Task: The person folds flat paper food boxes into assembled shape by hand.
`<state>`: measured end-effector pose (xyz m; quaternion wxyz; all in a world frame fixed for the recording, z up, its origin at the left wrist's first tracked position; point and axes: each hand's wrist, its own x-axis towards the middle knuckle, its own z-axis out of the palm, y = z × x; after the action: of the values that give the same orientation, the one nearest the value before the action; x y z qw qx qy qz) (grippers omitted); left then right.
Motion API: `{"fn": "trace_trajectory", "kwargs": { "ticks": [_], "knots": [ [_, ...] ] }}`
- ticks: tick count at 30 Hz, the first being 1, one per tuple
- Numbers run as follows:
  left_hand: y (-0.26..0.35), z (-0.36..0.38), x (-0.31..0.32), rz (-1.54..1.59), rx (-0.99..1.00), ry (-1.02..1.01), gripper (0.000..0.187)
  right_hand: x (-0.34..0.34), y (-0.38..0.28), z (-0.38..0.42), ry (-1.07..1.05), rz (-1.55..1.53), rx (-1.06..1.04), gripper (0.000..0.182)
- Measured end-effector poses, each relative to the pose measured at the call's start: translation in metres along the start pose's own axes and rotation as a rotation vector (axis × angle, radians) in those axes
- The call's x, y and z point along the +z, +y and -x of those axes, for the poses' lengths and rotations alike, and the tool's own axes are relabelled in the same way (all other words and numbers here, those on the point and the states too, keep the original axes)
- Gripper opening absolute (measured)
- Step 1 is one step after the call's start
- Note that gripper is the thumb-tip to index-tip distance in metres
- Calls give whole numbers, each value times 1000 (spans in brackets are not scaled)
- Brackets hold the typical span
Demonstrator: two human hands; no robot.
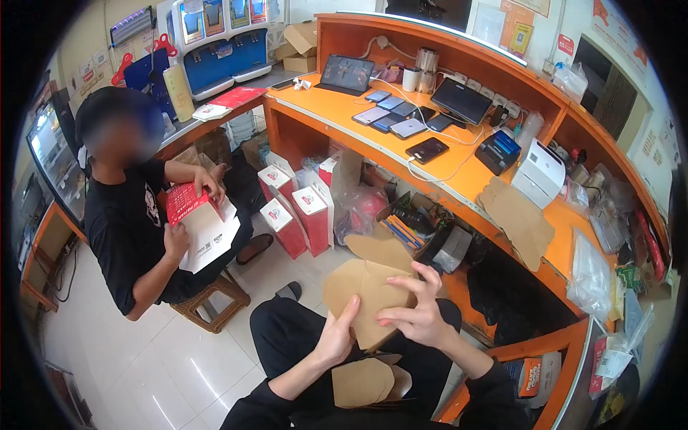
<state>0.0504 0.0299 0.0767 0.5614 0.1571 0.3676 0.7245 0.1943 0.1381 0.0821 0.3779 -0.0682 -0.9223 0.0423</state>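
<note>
A brown kraft paper food box [369, 294], partly folded with its flaps standing out, is held up over my lap. My left hand [338, 337] grips its lower left side, thumb pressed on the front and the other fingers hidden behind. My right hand [421, 308] holds the right side, its fingers bent around the edge and a flap. Below them, on my lap, lies another brown paper box [358, 381] with rounded flaps.
A stack of flat brown box blanks [517, 222] lies on the orange counter [459, 179], near several phones [408, 127] and a white printer [537, 172]. At left a seated person [129, 208] holds a red and white carton [204, 229]. Similar cartons [312, 218] stand on the floor.
</note>
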Motion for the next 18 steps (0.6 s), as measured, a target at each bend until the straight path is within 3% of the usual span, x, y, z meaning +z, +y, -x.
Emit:
{"fn": "trace_trajectory", "kwargs": {
  "ticks": [5, 11, 14, 16, 18],
  "knots": [
    [10, -1, -3, 61, -44, -38, 41, -19, -18, -10, -140, 0, 37, 36],
    [12, 4, 6, 30, -78, -134, 43, -16, -10, -5, 8, -48, 84, 30],
    [1, 4, -19, 209, -32, -385, 56, -22, 0, -12, 53, -233, 157, 23],
    [13, -3, -33, 423, -37, -692, 64, -35, 3, -17, 16, -355, 150, 21],
    [17, -6, -49, 517, -87, -858, 74, -50, 0, -23, -64, -447, 155, 20]
  ]
}}
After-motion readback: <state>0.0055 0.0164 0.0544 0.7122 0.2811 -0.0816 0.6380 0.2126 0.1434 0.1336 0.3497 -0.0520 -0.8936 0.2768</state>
